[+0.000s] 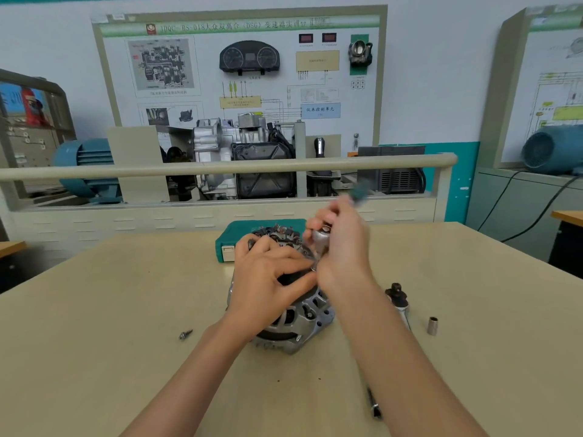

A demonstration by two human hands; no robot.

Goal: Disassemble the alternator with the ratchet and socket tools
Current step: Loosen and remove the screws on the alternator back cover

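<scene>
The alternator (285, 305) sits near the middle of the table (110, 310), its exposed rear end facing up and away from the person. The left hand (268, 279) lies over its top with fingers curled against the housing, seemingly to pin it down so it cannot turn under the tool. The right hand (339, 247) wraps around the head of the ratchet (325, 236), whose green handle (359, 189) points up and away (blurred, so probably mid-swing). The socket end drops down to the alternator's right side, just beside the left fingertips; the fastener itself is hidden between the two hands.

A loose screw (185, 334) lies on the table to the left, well apart from the alternator, likely already taken out. To the right lie a dark part with a metal shank (398, 296) and, further right, a spare socket (432, 325). The green tool case (233, 239) rests just behind the alternator, within reach for changing sockets.
</scene>
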